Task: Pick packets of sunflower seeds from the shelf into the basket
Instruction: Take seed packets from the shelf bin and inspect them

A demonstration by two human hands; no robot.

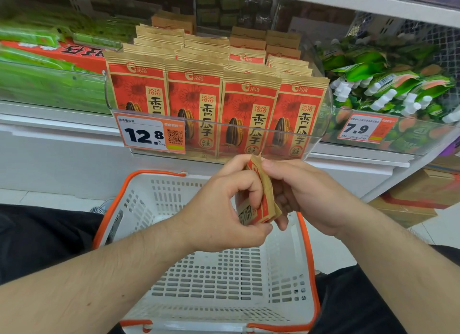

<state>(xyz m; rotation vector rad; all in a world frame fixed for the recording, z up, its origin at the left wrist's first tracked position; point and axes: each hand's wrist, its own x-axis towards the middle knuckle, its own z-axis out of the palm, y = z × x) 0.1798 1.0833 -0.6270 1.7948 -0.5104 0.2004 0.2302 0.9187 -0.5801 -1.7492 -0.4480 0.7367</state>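
Several red and tan packets of sunflower seeds (249,114) stand in rows in a clear shelf bin (321,134). One such packet (265,196), seen edge-on, hangs over the white basket with an orange rim (308,259). My left hand (224,209) pinches its lower part and my right hand (306,194) grips its upper edge. The part of the basket floor that I can see holds no packets; my arms hide the rest.
An orange price tag reading 12.8 (149,134) hangs on the bin front. Green pouches with white caps (388,84) fill the bin to the right, above a 7.9 tag (366,128). Green packs (37,59) lie to the left. Cardboard boxes (423,196) stand on the floor at right.
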